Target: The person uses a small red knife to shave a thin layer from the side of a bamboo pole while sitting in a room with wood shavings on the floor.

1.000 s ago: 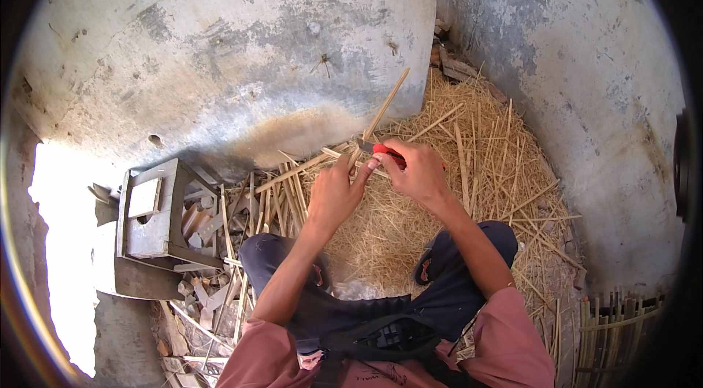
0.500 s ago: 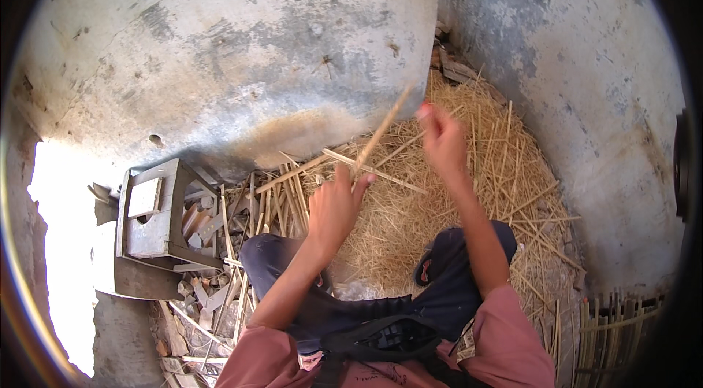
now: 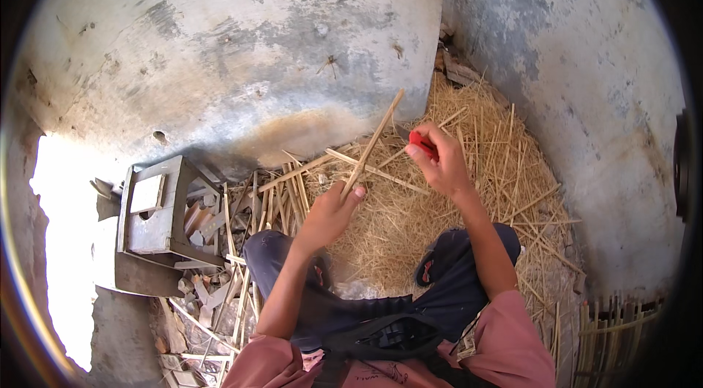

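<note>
Between the thumb and fingers of my left hand (image 3: 328, 218) is the lower end of a thin bamboo strip (image 3: 379, 128), tilted up and away to the right. My right hand (image 3: 448, 168), a little right of the strip and apart from it, is closed around a small red tool (image 3: 422, 144). The fingers cover much of that tool, and I cannot make out its exact kind or any blade. Below both hands spreads a pile of fine straw-coloured shavings (image 3: 388, 230), with loose strips lying across it.
A worn wooden stool (image 3: 151, 230) lies on its side at the left, beside rubble and broken pieces (image 3: 209, 296). More strips (image 3: 274, 205) lie near the wall (image 3: 293, 43). A row of upright sticks (image 3: 615, 340) stands at the lower right. My bent knees frame the shavings.
My right hand has come down and turned, so the red tool shows more fully. My left hand has dropped slightly toward me, still gripping the strip.
</note>
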Available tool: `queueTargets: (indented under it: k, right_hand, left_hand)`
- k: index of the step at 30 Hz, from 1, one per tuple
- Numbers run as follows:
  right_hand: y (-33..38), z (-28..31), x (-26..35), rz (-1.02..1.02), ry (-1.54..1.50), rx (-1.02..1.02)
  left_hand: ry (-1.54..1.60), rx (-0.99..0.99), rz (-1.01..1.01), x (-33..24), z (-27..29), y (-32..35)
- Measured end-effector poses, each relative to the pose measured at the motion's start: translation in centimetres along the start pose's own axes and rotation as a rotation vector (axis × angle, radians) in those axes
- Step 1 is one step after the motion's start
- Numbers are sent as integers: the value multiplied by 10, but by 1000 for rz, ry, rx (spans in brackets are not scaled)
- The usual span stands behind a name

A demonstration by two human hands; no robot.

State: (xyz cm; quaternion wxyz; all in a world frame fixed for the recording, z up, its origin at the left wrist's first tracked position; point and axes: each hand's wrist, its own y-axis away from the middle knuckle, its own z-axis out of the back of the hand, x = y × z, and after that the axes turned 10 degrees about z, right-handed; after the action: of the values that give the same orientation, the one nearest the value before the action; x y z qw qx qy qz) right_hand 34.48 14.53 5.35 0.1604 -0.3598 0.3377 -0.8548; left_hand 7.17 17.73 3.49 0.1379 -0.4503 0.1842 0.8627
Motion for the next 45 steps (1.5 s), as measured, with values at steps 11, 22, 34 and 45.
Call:
queueTargets:
  k: [11,22,34,45]
  right_hand:
    - [17,-41,47,105,0,126]
    - [23,-41,65,129,-61,56]
    - [-1,-18,30,-48,177,-44]
    - [-4,68,-76,-626,240,142]
  left_hand:
    - [-128,-292,-178,-9,-10,31]
    - [-220,-328,-224,-22,-14,47]
    - [-249,-294,-175,-11,-22,55]
    - [61,-43,42,21,-13,71]
